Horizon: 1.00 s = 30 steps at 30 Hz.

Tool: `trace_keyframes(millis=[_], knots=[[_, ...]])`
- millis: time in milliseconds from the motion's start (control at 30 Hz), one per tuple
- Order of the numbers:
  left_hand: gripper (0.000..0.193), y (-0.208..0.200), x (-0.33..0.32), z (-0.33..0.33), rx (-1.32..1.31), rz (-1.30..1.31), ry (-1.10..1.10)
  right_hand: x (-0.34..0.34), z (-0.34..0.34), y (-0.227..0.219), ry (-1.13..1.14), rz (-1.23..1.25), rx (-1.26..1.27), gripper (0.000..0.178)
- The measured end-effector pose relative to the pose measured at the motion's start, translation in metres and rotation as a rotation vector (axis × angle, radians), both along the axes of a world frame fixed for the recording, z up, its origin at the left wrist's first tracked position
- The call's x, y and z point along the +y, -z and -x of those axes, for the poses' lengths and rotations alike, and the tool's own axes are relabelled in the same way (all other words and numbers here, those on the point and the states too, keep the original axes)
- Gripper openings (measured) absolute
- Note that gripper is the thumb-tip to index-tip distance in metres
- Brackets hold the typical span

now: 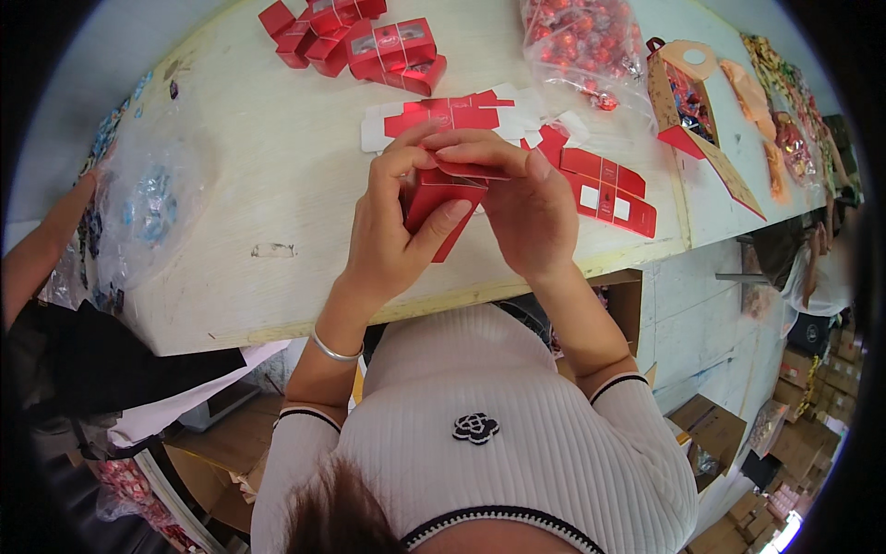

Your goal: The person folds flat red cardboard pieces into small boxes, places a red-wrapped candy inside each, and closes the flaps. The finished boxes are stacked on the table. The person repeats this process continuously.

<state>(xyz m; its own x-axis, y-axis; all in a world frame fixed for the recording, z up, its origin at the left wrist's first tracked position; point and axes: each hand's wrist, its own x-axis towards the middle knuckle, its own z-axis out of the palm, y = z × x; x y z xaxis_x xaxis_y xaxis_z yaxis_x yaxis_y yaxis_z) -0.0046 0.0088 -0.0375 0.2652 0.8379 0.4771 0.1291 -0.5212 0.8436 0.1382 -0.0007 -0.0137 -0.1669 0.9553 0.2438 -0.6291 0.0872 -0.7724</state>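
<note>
Between my hands, above the table's near edge, is a small red cardboard box (428,200), partly folded into shape. My left hand (392,203) wraps its left side, thumb across the front. My right hand (531,203) has its fingers bent over a flap at the top; its palm faces the box. The fingers hide much of the box. Just beyond lie flat red-and-white box blanks (443,114). Another flat red blank (609,192) with white squares rests to the right of my right hand.
Folded red boxes (392,46) are piled at the far left-centre. A clear bag of red-wrapped sweets (583,42) lies at the back. Rightward stands an open carton (683,97) of wrapped pieces. At left are a clear plastic bag (152,212) and another person's arm (46,235).
</note>
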Motion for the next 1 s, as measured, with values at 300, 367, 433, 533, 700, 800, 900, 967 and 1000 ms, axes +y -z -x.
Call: trace_keyframes(millis=[300,367,433,533,700,800,900,967,1000], knots=[[0.068,-0.012,-0.009,-0.006,-0.013,0.026,0.000,0.001,-0.006,-0.014,0.187,-0.019,-0.396,0.021],[0.065,-0.017,-0.007,-0.004,-0.007,0.068,0.038,0.001,-0.005,-0.011,0.238,-0.139,-0.481,0.021],[0.061,-0.021,-0.007,-0.003,-0.015,0.110,0.059,0.001,-0.006,-0.009,0.259,-0.200,-0.505,0.020],[0.057,-0.025,-0.007,-0.004,-0.039,0.150,0.069,0.002,-0.009,-0.008,0.262,-0.205,-0.491,0.020],[0.057,-0.024,-0.005,-0.007,-0.039,0.077,0.065,0.002,-0.013,-0.018,0.173,-0.072,-0.523,0.019],[0.058,-0.027,-0.006,-0.005,-0.011,0.173,0.073,0.004,-0.009,-0.011,0.240,-0.192,-0.541,0.018],[0.059,-0.027,-0.007,-0.004,0.013,0.101,0.043,0.004,-0.011,-0.011,0.219,-0.340,-0.636,0.020],[0.058,-0.026,-0.006,-0.007,-0.133,0.159,0.026,-0.001,-0.004,-0.011,0.242,-0.381,-0.691,0.024],[0.058,-0.025,-0.005,-0.008,-0.206,0.187,0.021,-0.003,-0.003,-0.010,0.257,-0.402,-0.720,0.026]])
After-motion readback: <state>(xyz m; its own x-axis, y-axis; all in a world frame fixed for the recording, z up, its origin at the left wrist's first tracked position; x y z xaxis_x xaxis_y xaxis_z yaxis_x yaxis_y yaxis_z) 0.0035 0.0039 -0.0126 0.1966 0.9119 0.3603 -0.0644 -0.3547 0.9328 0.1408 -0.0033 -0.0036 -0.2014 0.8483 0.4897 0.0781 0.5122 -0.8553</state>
